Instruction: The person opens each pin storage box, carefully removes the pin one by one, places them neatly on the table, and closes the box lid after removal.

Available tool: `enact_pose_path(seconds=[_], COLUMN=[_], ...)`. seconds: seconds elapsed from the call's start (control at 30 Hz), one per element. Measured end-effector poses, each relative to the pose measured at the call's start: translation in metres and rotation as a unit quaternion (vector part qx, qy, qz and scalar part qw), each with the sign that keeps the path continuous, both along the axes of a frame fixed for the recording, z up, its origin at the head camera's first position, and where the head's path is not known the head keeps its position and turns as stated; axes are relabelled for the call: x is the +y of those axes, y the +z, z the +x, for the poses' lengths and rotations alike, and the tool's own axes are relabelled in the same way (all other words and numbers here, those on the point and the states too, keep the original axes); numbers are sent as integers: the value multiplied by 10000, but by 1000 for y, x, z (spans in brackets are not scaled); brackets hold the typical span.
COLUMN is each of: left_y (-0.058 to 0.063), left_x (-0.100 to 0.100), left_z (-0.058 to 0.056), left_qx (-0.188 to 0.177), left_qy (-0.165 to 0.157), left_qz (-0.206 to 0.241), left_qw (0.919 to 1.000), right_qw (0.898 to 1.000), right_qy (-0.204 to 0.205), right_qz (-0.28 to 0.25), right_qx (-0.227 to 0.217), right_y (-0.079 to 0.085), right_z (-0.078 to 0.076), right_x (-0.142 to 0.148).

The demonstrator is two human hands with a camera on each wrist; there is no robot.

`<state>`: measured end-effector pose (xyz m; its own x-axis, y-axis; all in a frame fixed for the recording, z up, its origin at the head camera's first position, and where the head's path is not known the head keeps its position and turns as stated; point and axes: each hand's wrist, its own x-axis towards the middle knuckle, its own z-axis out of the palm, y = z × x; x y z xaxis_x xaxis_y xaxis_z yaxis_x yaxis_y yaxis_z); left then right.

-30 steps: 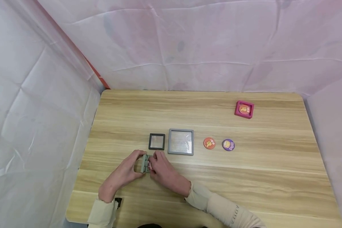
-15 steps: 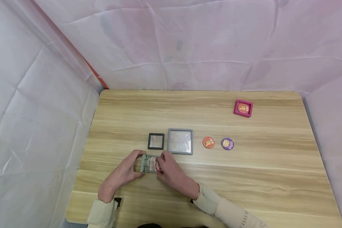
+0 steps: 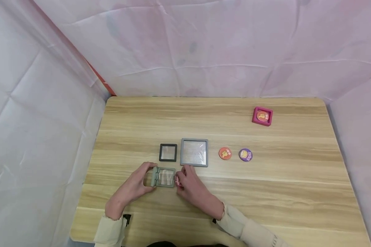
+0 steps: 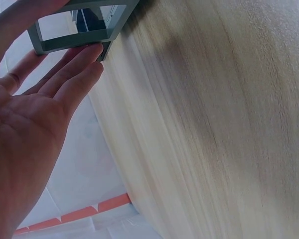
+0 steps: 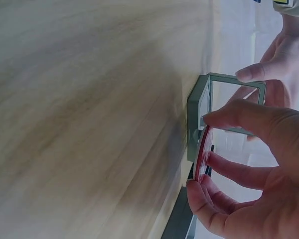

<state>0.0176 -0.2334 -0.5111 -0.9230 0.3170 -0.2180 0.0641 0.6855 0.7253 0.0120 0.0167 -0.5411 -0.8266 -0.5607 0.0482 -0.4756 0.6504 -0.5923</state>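
A small green hinged display frame [image 3: 166,186] lies unfolded on the table, one half flat and the other standing up at its left. My left hand [image 3: 132,185] grips the upright half between thumb and fingers; the left wrist view shows fingertips along the green rim [image 4: 79,41]. Just right of the flat half, my right hand [image 3: 193,187] pinches a red round badge [image 5: 203,152] by its edge. In the right wrist view the badge is tilted on edge, thumb at one end and fingers at the other. Most of its face is hidden from the head view.
Behind the hands lie a small black frame [image 3: 168,160] and a larger grey frame [image 3: 182,152]. An orange badge [image 3: 225,153] and a purple badge [image 3: 245,154] are to their right. Farther back, a pink frame [image 3: 262,124] holds an orange badge [image 3: 262,115].
My right hand has moved right with the red badge, from over the green frame to beside it, uncovering the clear flat half. The left hand keeps its grip, nearly still.
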Motion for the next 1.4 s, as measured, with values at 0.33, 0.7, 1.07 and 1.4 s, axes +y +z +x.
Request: enact_pose_path(seconds=[0.33, 0.7, 1.07, 1.4], left_y=[1, -1, 0, 1], left_x=[1, 0, -2, -2], left_z=[1, 0, 1, 0], left_qx=[3, 33, -66, -114], left_qy=[-40, -97, -61, -29], left_qz=[10, 41, 22, 41], left_qw=[10000, 9999, 10000, 9999], right_qw=[9995, 9979, 9958, 9913], right_qy=[-249, -634, -887, -1309], right_qz=[-108, -126, -145, -136], right_qx=[131, 67, 145, -35], right_y=[-4, -6, -10, -6], right_z=[5, 6, 12, 11], right_x=[17, 34, 52, 73])
